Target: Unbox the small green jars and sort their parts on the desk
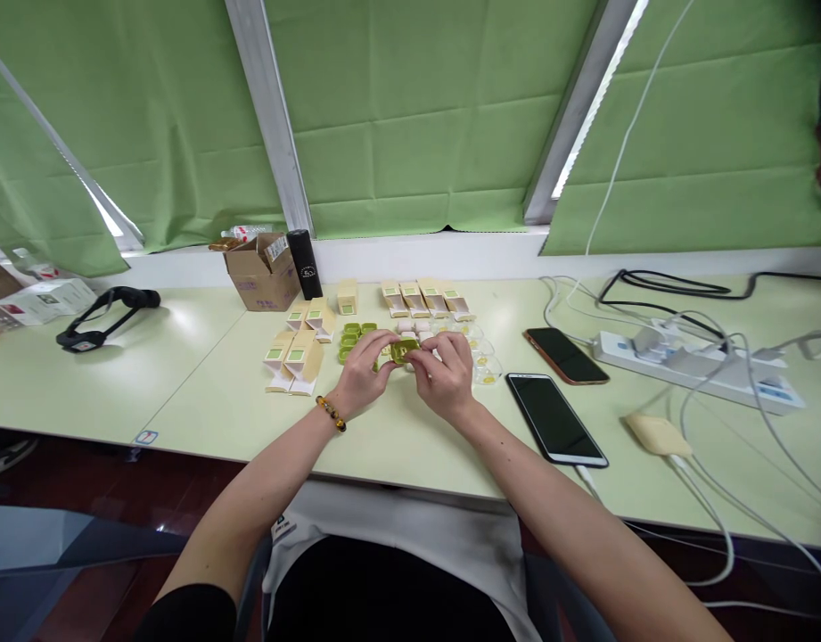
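Between my two hands a small green square tray (403,350) is held just above the table. My left hand (362,374) grips its left side, fingers closed on it; my right hand (445,373) pinches its right side. Behind my left fingers sit several more green containers (350,330), partly hidden. Small white pieces (406,327) lie just beyond the held tray. Clear plastic lids (487,369) with yellow marks are grouped right of my right hand. Open cream paper boxes (304,357) stand to the left, and a row of similar boxes (434,299) stands farther back.
A cardboard box (261,275) and a black cylinder (304,265) stand at the back left, with a black headset (106,318) farther left. On the right lie two phones (555,419), a white power strip (697,370), a cream charging case (657,436) and loose cables.
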`<state>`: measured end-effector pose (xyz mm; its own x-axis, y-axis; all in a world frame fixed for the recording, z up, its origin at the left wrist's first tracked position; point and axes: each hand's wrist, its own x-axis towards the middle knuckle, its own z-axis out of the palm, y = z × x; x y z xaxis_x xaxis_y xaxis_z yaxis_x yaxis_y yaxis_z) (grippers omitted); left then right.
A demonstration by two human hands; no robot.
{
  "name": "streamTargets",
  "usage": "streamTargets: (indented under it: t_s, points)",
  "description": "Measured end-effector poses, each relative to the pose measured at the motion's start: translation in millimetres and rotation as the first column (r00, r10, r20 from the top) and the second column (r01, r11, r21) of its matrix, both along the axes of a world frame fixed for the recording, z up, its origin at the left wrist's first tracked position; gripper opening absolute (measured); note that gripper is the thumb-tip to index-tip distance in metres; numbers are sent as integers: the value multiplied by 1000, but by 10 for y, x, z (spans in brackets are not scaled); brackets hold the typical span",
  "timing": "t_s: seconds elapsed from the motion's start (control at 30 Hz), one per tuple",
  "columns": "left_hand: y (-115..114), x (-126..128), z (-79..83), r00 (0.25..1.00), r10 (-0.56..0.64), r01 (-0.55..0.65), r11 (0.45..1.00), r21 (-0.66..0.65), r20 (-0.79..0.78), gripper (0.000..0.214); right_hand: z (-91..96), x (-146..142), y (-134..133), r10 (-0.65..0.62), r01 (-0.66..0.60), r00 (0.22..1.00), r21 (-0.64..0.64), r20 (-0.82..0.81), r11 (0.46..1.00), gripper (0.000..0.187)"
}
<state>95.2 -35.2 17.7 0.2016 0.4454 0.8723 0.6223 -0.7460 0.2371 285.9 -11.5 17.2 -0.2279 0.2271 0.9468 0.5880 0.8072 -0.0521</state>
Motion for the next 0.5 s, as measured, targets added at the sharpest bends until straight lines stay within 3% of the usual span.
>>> streamTargets:
  t_s: [0.1,0.27,0.43,0.5]
  points:
    - [0,6,-5,1000,11,-11,1000,-3,11,32,8,-2,0,17,-16,1000,62,-18,998,20]
    - [10,-6,8,998,25,-23,999,-33,56,31,-21,-8,1,-9,9,1000,22,4,1000,22]
    - [67,-85,39,984,92,-84,995,-59,154,30,-17,-18,-14,44,-40,998,71,-51,997,20]
    - [88,-113,51,973,122,-111,992,-67,197,31,-6,-16,-12,53,-51,996,36,-66,998,19]
